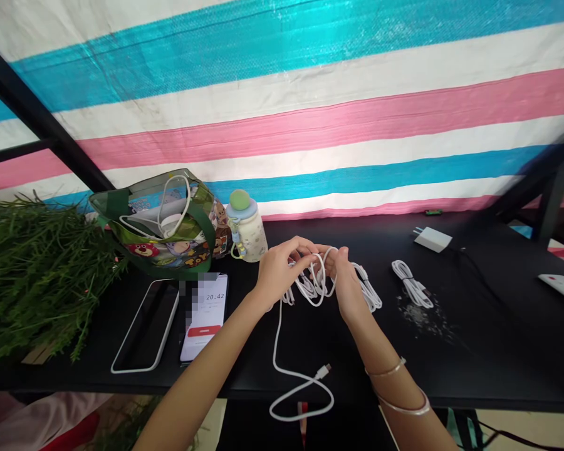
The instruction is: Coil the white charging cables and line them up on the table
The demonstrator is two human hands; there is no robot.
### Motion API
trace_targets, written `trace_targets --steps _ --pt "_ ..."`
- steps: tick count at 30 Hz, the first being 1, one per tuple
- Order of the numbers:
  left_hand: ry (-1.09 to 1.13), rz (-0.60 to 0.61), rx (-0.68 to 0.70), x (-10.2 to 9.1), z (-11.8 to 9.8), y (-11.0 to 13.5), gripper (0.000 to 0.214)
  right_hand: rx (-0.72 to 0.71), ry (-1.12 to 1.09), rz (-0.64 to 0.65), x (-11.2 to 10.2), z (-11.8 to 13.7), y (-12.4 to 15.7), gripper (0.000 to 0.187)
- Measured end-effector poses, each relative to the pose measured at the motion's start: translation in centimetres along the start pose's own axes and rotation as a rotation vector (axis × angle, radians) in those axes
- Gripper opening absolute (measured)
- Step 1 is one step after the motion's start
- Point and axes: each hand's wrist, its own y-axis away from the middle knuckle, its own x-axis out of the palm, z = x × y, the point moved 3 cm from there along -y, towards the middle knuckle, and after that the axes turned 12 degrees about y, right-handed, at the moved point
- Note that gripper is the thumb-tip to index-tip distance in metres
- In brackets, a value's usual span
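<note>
L hand (pixel 279 269) pinches cable (pixel 318 289) loops; R hand (pixel 350 287) grasps same, prob. so turns stay gathered; plug (pixel 323 372) trails loose, appar. for slack.

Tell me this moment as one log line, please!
left hand: pinching long, thin, looped white cable | right hand: against the loops | white plug end: unheld | farther right: bundled white cable, white rectangular charger

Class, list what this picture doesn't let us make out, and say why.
All in the head view:
- Held white cable's second end: lost among coils, left hand and right hand.
- Bottom of the bag: hidden by its walls.
- Lit phone's upper-left screen: pixelated; its smallest print too small.
- White slab: cut off by the right edge.
</note>
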Motion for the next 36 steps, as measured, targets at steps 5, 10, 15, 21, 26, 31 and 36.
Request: trace_targets --steps 5,10,15,21,26,31,36 --pt "0.043 -0.003 0.054 0.2 -0.3 -0.1 0.012 0.027 0.039 0.051 0.4 -0.3 0.2 0.077" --pt "0.040 -0.058 0.125 0.5 -0.4 0.3 0.014 -0.094 0.073 0.051 0.6 0.5 0.5 0.070" --pt "-0.004 -0.091 0.133 0.5 -0.1 0.5 0.015 -0.158 0.075 0.088 0.6 1.1 0.8 0.061" --pt "0.016 -0.082 0.165 0.5 0.1 0.6 0.015 -0.124 0.060 0.081 1.0 1.2 1.3 0.058" --pt "-0.106 -0.066 0.287 0.4 0.0 0.9 0.019 -0.119 0.089 0.153 0.9 1.0 1.1 0.068" --pt "-0.179 -0.088 0.337 0.0 0.0 1.0 0.019 -0.127 0.052 0.196 0.8 0.9 0.9 0.072" --pt "-0.124 -0.108 0.294 -0.3 0.4 0.9 0.015 -0.085 -0.012 0.121 0.3 1.5 0.5 0.052"
